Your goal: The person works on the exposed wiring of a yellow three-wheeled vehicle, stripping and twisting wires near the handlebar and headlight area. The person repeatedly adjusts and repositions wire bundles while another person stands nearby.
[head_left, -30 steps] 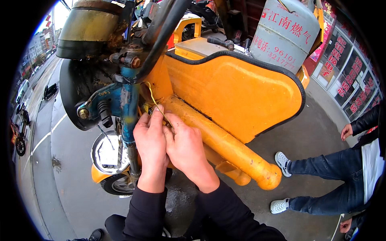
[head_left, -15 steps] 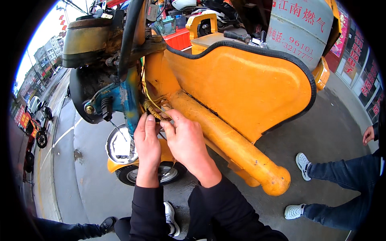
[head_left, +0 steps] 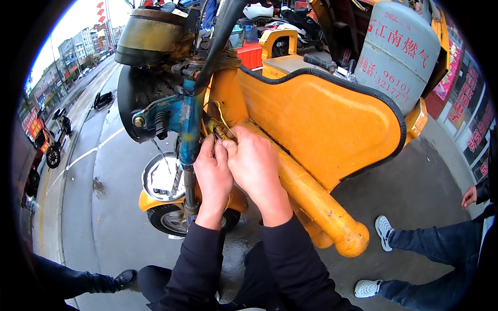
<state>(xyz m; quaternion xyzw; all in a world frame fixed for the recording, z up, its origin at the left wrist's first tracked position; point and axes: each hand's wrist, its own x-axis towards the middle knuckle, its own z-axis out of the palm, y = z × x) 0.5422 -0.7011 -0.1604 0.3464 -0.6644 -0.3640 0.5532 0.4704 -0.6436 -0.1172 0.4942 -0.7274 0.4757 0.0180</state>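
Note:
Both my hands meet at a yellow-wrapped wire bundle (head_left: 217, 127) beside the blue steering column of an orange cargo tricycle. My left hand (head_left: 213, 170) pinches the bundle's lower end between thumb and fingers. Close against it, my right hand (head_left: 255, 168) is closed on the same bundle, its fingertips partly hidden. A loose yellow wire (head_left: 223, 115) loops up above the right hand. The blue steering column (head_left: 193, 116) stands just left of the hands. A thick orange frame tube (head_left: 316, 202) slants down to the right.
A round headlight (head_left: 162, 179) hangs below the column, over the front wheel (head_left: 174, 220). The orange side panel (head_left: 324, 124) rises at right. Behind it are a drill-like tool (head_left: 320, 62) and a grey gas cylinder (head_left: 399, 57). A person in jeans (head_left: 436, 246) stands at right; another leg (head_left: 83, 282) shows lower left.
My view has shifted, so the steering column and wiring sit farther right in the picture. My hands stay at the wire bundle, with the right hand turned more over it.

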